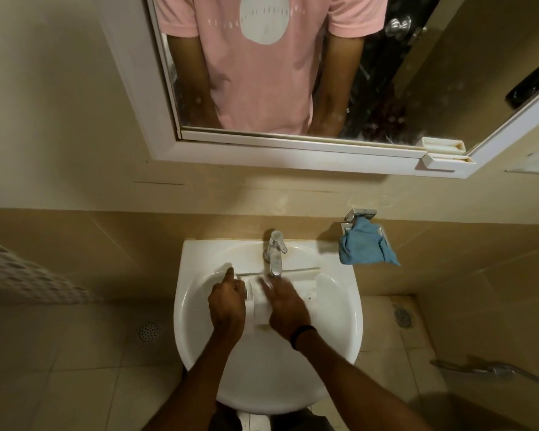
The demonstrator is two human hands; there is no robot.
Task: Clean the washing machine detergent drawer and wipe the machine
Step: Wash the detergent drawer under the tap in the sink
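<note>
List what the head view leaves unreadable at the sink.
Head view: detergent drawer mostly covered by left hand and right hand; compartments unseen.
Head view: right fingertips motion-blurred under the tap; water flow unclear.
Head view: shirt print in the mirror too small, blurred.

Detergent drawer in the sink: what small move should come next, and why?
Probably rub the right hand along the detergent drawer beneath the tap: the left hand grips its left side, and the right hand lies flat on it.
</note>
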